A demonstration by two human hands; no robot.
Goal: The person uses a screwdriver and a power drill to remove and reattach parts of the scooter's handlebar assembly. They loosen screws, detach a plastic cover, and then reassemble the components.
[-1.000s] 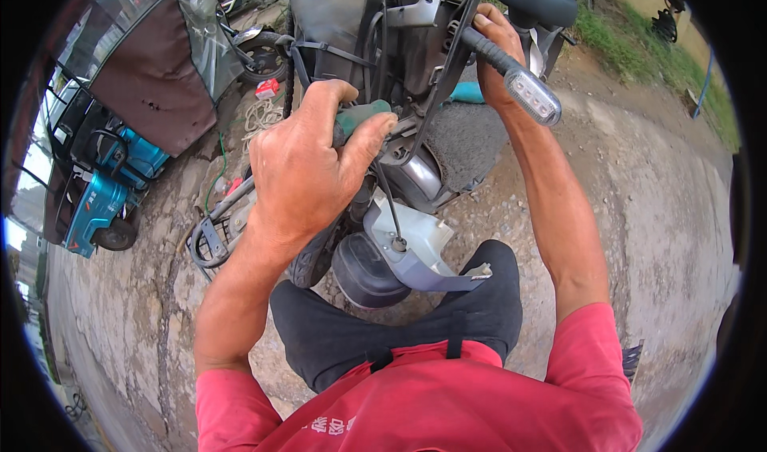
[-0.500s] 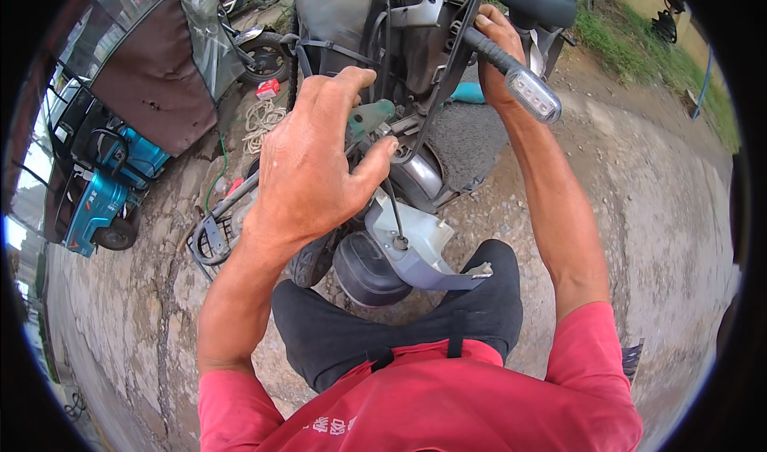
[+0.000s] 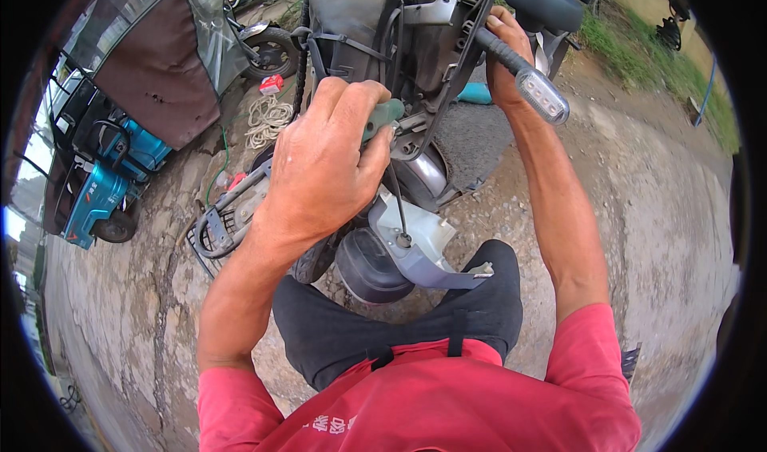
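Left hand [image 3: 323, 164] clenched on green screwdriver handle [image 3: 382, 116]; right hand [image 3: 505, 56] apparently gripping scooter frame [image 3: 435, 8], partly hidden.

Cracked concrete ground [image 3: 120, 308] under daylight, a covered blue cart [image 3: 104, 188] left, grass [image 3: 631, 44] far right.

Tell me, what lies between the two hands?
In the head view, the scooter's stripped front frame with black cables lies between the left hand and the right hand.

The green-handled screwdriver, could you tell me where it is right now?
In the head view, the green-handled screwdriver is gripped in the left hand, its shaft pointing down to the grey plastic scooter panel.
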